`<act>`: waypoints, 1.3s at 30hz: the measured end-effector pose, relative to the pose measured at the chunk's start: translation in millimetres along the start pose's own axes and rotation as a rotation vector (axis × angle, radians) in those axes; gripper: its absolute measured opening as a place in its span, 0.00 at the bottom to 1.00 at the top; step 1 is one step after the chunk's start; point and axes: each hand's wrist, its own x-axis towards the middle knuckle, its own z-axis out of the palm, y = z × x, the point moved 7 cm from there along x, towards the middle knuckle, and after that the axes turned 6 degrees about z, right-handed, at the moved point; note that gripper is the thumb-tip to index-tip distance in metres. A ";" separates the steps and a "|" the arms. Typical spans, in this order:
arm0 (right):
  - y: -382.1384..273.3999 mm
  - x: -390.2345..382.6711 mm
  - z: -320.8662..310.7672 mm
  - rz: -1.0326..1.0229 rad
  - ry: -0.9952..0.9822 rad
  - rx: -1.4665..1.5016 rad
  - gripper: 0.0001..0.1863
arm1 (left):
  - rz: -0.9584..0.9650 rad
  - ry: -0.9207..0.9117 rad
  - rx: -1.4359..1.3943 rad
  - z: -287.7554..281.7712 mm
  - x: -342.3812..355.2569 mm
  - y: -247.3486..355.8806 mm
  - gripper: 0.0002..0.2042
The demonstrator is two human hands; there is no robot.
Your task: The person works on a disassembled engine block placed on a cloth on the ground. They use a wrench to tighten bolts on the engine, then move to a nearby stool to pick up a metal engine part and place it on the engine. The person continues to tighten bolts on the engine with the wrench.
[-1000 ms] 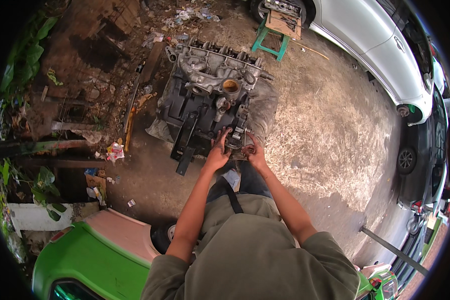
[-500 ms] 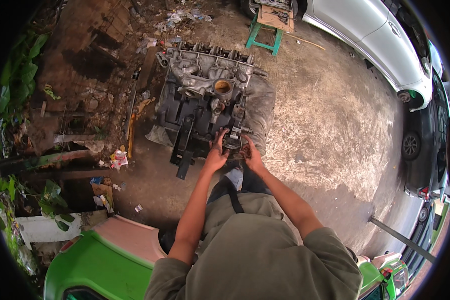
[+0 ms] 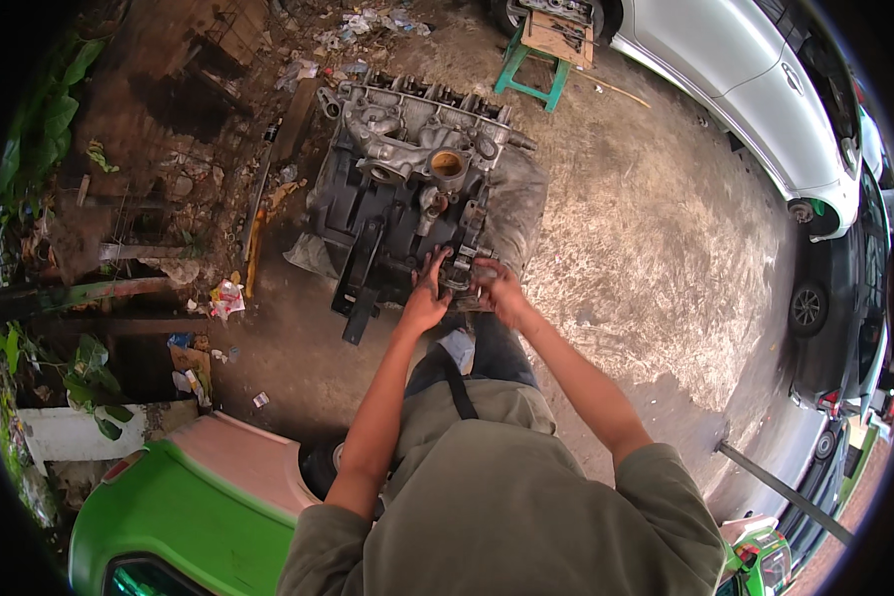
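Observation:
A greasy grey and black engine block [image 3: 397,189] lies on the dirt ground in front of me, partly on a grey cloth [image 3: 517,209]. Both my hands are at its near end. My left hand [image 3: 425,298] presses on a small metal part [image 3: 459,270] bolted to the block, fingers spread over it. My right hand [image 3: 495,286] grips the same part from the right side. The part is mostly covered by my fingers.
A green wooden stool [image 3: 541,55] with an engine piece on top stands beyond the block. A white car [image 3: 755,89] is parked at the upper right, a dark car [image 3: 844,298] at the right. A green vehicle body [image 3: 179,507] sits at lower left. Scrap and plants line the left side.
The view has shifted slightly, so the block sits lower in the picture. My hands stay on the same metal part at the block's near end.

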 end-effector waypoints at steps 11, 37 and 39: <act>-45.4 5.6 -33.4 0.300 -0.054 0.367 0.16 | -0.021 0.000 -0.029 0.2 0.9 2.6 0.40; 28.1 2.6 -8.7 -0.476 0.225 -0.625 0.38 | -0.017 -0.017 0.049 -2.1 -2.2 6.5 0.41; 28.5 4.3 -8.8 -0.456 0.218 -0.587 0.39 | -0.029 -0.025 0.054 -1.7 -2.1 6.4 0.41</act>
